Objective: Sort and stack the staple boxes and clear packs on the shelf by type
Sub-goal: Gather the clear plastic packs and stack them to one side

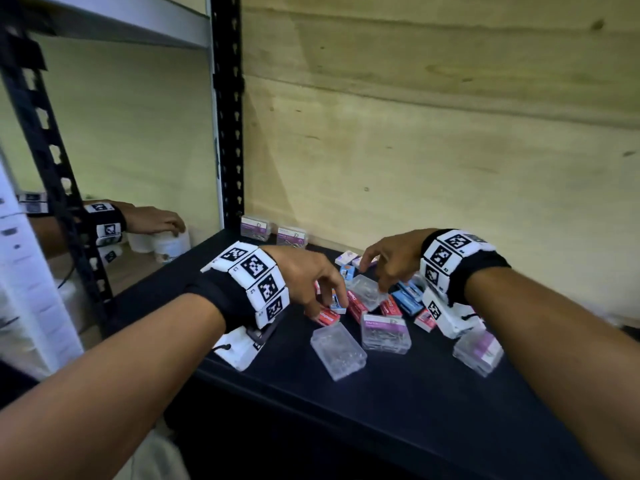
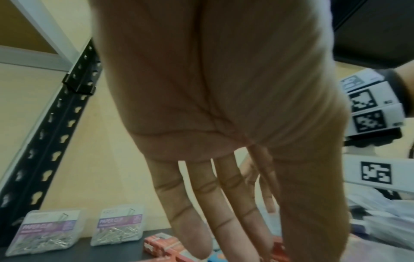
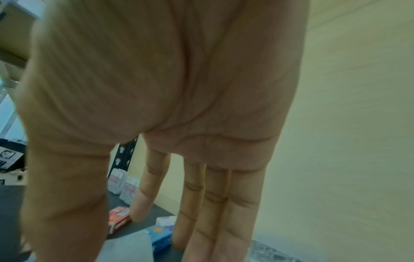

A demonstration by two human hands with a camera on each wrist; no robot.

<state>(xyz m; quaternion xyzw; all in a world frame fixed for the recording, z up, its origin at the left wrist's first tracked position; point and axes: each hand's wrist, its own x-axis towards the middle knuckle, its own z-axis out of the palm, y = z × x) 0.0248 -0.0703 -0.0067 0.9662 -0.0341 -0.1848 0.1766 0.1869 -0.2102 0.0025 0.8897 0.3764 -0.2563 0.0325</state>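
Observation:
Small red, blue and white staple boxes lie jumbled on the dark shelf, with a clear pack lying on the pile. My left hand hovers at the pile's left side, fingers straight and pointing down over a red box; the left wrist view shows red boxes under its fingertips. My right hand reaches down with straight fingers to that clear pack's right edge, holding nothing. Two labelled clear packs stand at the back. Three clear packs lie in front.
A black perforated upright rises at the shelf's back left, and a plywood wall closes the back. In the neighbouring bay on the left, another person's hand rests on white jars. The shelf's front edge runs below the packs.

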